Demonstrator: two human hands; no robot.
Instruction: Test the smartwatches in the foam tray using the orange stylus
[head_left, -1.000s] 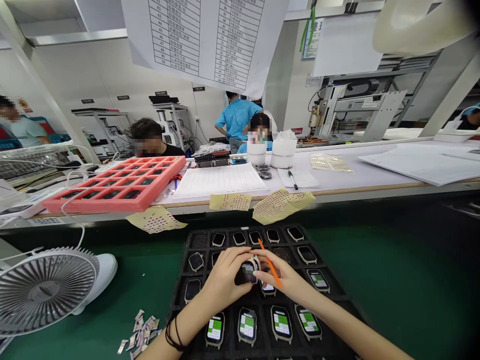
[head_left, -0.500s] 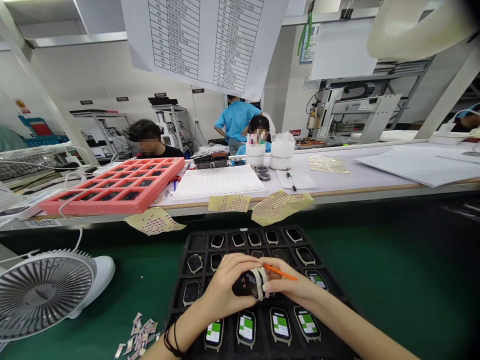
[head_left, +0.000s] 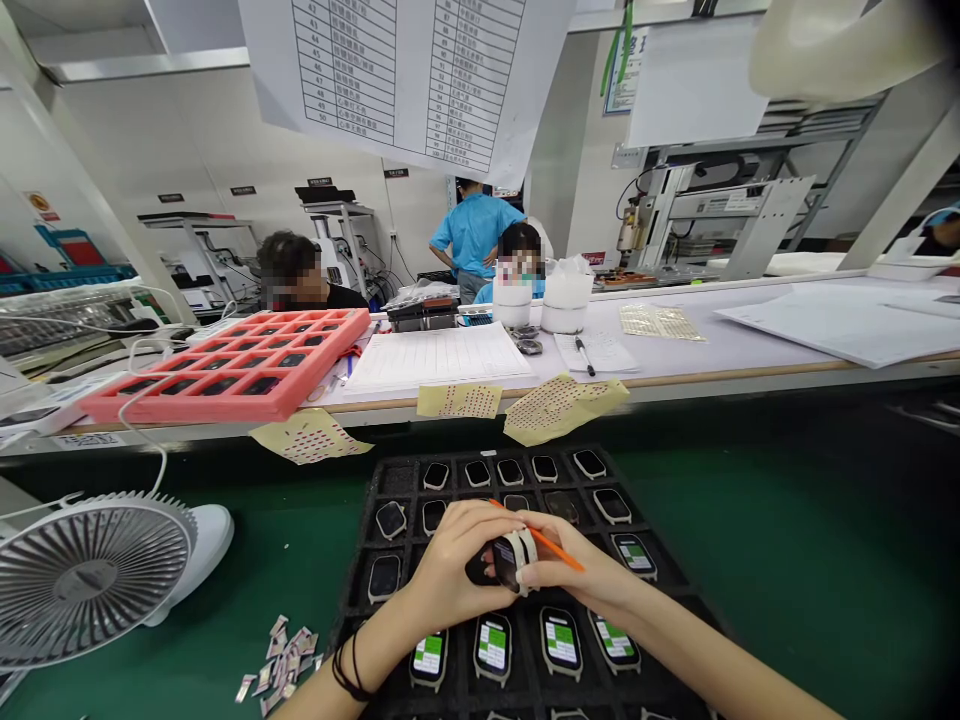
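My left hand (head_left: 461,560) is closed around a watch body (head_left: 510,562) with a dark screen, held tilted above the tray. From the other side my right hand (head_left: 566,560) pinches the same watch, its thumb on the pale case. A thin orange stick (head_left: 553,549) also lies in the right hand, slanting down to the right. Below both hands, a black foam tray (head_left: 397,483) holds several watches in compartments. In the front row, watches (head_left: 493,650) show green and white screens; those at the back are dark.
At the left stands a white fan (head_left: 90,580), with small wrapped pieces (head_left: 281,660) beside the tray. A pink foam tray (head_left: 217,400), papers (head_left: 439,358) and a pen (head_left: 585,356) lie on the raised shelf. Several people are beyond it.
The orange stick has shifted, its upper end now reaching further left over the watch. Both hands still hold the watch in nearly the same place. The camera view has moved slightly.
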